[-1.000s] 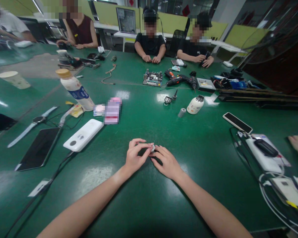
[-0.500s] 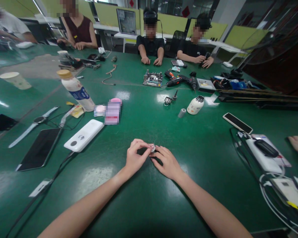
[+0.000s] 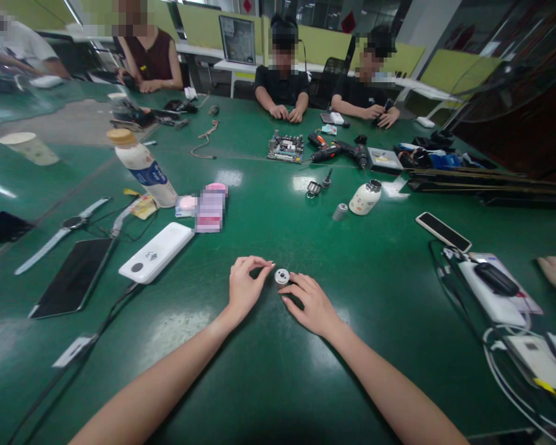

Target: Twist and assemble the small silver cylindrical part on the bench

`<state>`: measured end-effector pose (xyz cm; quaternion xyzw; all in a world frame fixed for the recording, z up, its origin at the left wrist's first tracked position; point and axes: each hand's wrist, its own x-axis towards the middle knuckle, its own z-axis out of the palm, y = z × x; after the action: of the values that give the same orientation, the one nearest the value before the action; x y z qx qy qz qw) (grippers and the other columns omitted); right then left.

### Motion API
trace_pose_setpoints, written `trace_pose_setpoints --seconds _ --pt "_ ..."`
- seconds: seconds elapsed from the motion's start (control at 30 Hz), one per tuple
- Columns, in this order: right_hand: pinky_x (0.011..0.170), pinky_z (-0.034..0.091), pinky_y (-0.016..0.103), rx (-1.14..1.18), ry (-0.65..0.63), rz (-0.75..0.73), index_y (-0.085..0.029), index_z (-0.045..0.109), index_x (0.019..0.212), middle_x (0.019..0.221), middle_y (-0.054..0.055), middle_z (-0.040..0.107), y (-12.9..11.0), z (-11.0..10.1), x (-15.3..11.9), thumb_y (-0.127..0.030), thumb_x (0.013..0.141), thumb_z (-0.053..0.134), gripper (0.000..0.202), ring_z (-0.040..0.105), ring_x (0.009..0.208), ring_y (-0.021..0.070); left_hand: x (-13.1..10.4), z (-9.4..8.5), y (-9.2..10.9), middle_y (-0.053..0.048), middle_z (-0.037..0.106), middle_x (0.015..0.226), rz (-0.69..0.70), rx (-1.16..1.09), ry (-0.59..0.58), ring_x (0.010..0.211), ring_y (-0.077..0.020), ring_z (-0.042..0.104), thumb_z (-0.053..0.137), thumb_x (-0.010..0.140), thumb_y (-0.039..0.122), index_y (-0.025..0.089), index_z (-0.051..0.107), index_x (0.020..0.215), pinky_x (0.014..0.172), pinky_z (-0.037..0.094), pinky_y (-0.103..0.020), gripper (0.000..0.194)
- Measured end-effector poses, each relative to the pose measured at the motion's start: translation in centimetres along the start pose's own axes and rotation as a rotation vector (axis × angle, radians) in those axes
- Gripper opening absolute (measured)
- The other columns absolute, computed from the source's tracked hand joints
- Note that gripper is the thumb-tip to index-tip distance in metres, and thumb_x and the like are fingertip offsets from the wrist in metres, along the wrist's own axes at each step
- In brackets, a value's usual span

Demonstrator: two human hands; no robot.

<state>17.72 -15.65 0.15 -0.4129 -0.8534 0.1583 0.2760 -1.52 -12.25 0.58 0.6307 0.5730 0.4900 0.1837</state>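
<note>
Silver and round, a small metal piece (image 3: 282,277) stands between our two hands on the green table (image 3: 264,383), and its top has dark little holes. Our right hand (image 3: 311,301) has its fingertips against the side of the piece, but we cannot tell if they grip it or just rest there. Our left hand (image 3: 245,283) is just beside the piece and not touching it, with thumb and finger pinched together. We cannot tell if something tiny is in that pinch.

Farther away, we see a little grey can (image 3: 340,212) just beside a white bottle (image 3: 365,198) with an open top. A metal clip (image 3: 312,189) lies near them. Behind those are a circuit board (image 3: 285,147) and a drill (image 3: 352,152).

On our left we have a white power bank (image 3: 160,250), a big black phone (image 3: 71,279), a watch (image 3: 73,224) and a tall bottle (image 3: 143,170) with an orange cap. On our right lies a phone (image 3: 443,230) with a pale edge. Across the table, we see other people sitting.
</note>
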Motion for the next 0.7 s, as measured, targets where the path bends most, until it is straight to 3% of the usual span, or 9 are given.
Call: trace_pose_setpoints --seconds 0.1,0.2,0.47,0.7 --pt "0.105 0.043 0.046 -0.001 -0.003 0.000 -0.023 0.066 0.105 0.126 0.009 0.062 0.0 0.0 0.0 -0.023 0.092 0.056 0.017 0.054 0.123 0.0238 0.0 0.0 -0.3 -0.001 0.073 0.081 0.024 0.106 -0.102 0.086 -0.0224 0.063 0.071 0.081 0.022 0.024 0.070 0.080 0.078 0.048 -0.039 0.003" --pt "0.105 0.043 0.047 -0.003 -0.005 -0.003 -0.023 0.066 0.106 0.127 0.009 0.062 0.1 0.1 0.0 -0.024 0.092 0.056 0.017 0.054 0.123 0.0242 -0.1 0.0 -0.3 -0.001 0.074 0.083 0.048 0.116 -0.122 0.086 -0.0228 0.062 0.071 0.080 0.020 0.025 0.070 0.085 0.079 0.047 -0.039 0.007" --pt "0.104 0.044 0.046 -0.004 0.006 0.000 -0.024 0.066 0.105 0.125 0.008 0.063 0.1 0.1 0.0 -0.023 0.091 0.057 0.016 0.054 0.123 0.0233 0.0 0.0 -0.2 -0.002 0.076 0.091 0.049 0.080 -0.075 0.092 -0.0236 0.064 0.068 0.083 0.019 0.025 0.070 0.092 0.083 0.049 -0.042 0.011" --pt "0.104 0.044 0.048 0.002 0.006 0.000 -0.025 0.066 0.105 0.126 0.009 0.062 0.1 0.1 0.0 -0.024 0.092 0.056 0.017 0.055 0.122 0.0241 -0.3 0.0 0.7 -0.003 0.075 0.092 0.131 -0.093 0.071 0.094 -0.0196 0.068 0.068 0.086 0.029 0.023 0.071 0.098 0.088 0.054 -0.038 0.014"
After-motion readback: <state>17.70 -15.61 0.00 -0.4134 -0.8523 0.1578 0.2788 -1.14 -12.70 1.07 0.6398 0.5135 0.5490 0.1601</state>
